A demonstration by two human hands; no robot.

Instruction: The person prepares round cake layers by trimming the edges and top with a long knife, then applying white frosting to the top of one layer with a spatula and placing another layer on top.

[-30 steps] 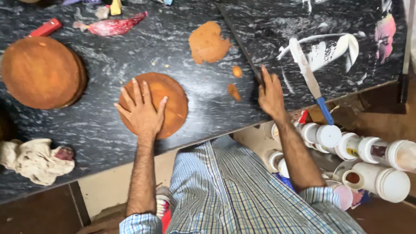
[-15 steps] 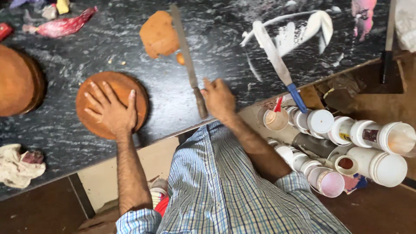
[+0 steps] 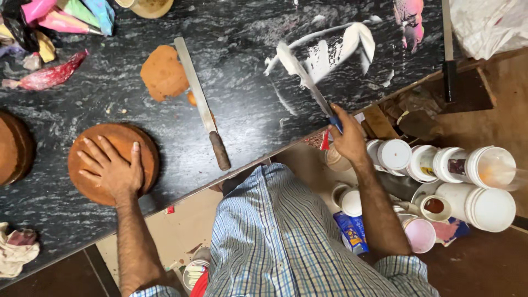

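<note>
Far left edge: we see a crumpled cloth (image 3: 16, 253) at the counter's near corner and part of another brown cake layer (image 3: 11, 147) above it.
Piping bags: we note a coloured heap (image 3: 66, 14) top left, with a red smeared bag (image 3: 48, 76) lying below it.
Left hand (image 3: 113, 170): we have it flat on the round brown cake layer (image 3: 113, 162), fingers spread wide, gripping nothing.
Cake scrap: we log a cut-off orange-brown piece (image 3: 164, 72) on the black marble counter (image 3: 247, 110), touching the blade of the long serrated knife (image 3: 201, 104).
Knife: we see it lying loose on the counter, wooden handle toward us, well apart from both hands.
Right hand (image 3: 346, 137): we have the fingers closed round the blue handle of a cream-coated palette knife (image 3: 305, 80), blade over the white cream smears (image 3: 341, 47).
Right, below counter: we note white lidded tubs (image 3: 440, 170) on a shelf.
</note>
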